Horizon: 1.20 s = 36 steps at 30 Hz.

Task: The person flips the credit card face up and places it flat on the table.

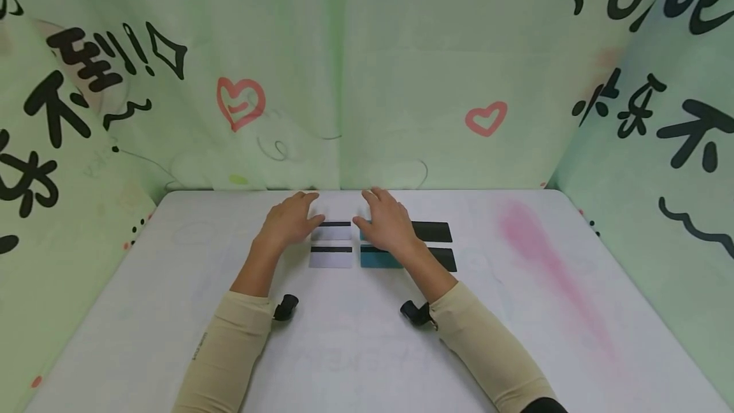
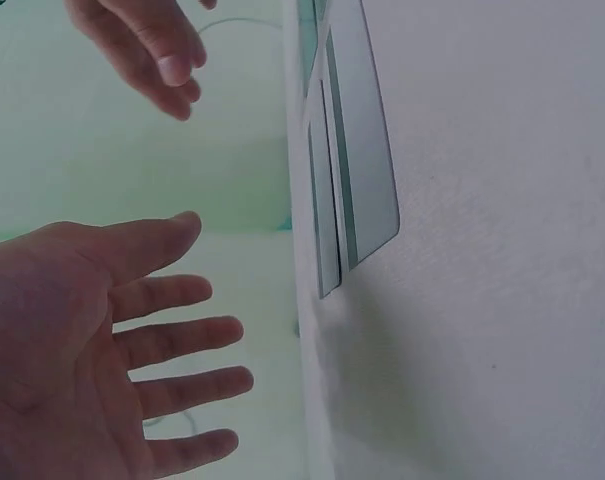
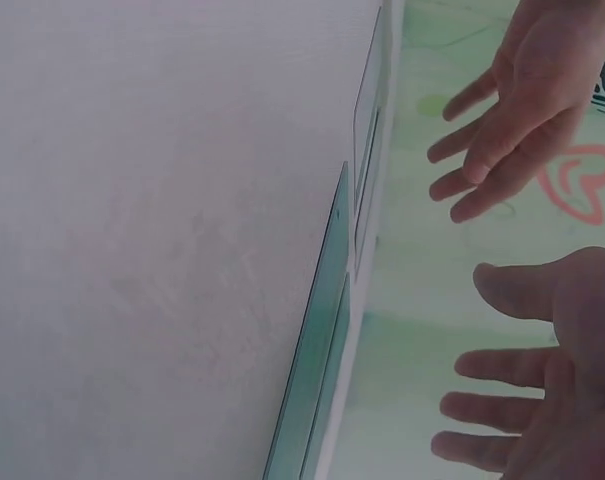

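Note:
Both hands are held above two rows of magnetic-stripe cards, fingers spread and nothing in them. My left hand (image 1: 287,220) is just left of the far pale lavender card (image 1: 338,234), its thumb overlapping the card's left edge in the head view. Below lies a near lavender card (image 1: 331,260). My right hand (image 1: 387,222) covers most of the far teal card; a near teal card (image 1: 377,260) shows below it. A far black card (image 1: 434,232) and a near black card (image 1: 446,260) lie rightmost, the near one partly behind the wrist. In the right wrist view the right palm (image 3: 572,390) faces the camera.
The cards lie flat on a white table (image 1: 355,349), near its back edge. A pink smear (image 1: 545,260) marks the right side. Green curtains (image 1: 401,50) with drawn hearts and black writing enclose the back and sides. Each sleeve carries a small black wrist camera (image 1: 286,307).

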### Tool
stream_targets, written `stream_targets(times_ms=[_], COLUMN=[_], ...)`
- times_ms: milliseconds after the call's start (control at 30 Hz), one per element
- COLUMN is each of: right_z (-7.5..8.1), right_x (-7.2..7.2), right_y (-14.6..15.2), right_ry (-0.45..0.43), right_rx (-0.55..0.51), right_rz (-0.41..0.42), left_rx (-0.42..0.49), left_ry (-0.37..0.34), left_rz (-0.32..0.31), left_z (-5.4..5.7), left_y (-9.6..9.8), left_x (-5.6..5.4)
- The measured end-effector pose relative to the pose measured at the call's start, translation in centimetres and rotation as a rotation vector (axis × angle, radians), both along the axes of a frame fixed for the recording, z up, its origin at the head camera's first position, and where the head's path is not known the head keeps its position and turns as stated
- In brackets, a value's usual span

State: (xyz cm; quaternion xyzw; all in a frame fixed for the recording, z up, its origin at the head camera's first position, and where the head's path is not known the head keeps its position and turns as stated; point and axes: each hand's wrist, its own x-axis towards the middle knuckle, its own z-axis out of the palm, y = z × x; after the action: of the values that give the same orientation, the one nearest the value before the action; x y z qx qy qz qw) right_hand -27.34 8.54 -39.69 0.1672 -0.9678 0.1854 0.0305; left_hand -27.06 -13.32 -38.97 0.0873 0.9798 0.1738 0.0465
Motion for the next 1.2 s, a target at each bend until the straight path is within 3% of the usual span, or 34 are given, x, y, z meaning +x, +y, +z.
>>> stream_targets(times_ms=[433, 767, 1200], right_z=[-0.5, -0.5, -0.4], right_x=[-0.4, -0.7, -1.0], right_y=[0.0, -0.1, -0.1], right_ry=[-0.147, -0.188, -0.2], right_rx=[-0.053, -0.064, -0.049], right_rz=[0.038, 0.075, 0.064], left_rx=[0.082, 0.115, 0.076], left_ry=[-0.019, -0.057, -0.104], left_rz=[-0.092, -0.135, -0.165], left_z=[-0.3, -0.2, -0.4], left_y=[-0.6, -0.6, -0.6], left_x=[-0.8, -1.8, -2.3])
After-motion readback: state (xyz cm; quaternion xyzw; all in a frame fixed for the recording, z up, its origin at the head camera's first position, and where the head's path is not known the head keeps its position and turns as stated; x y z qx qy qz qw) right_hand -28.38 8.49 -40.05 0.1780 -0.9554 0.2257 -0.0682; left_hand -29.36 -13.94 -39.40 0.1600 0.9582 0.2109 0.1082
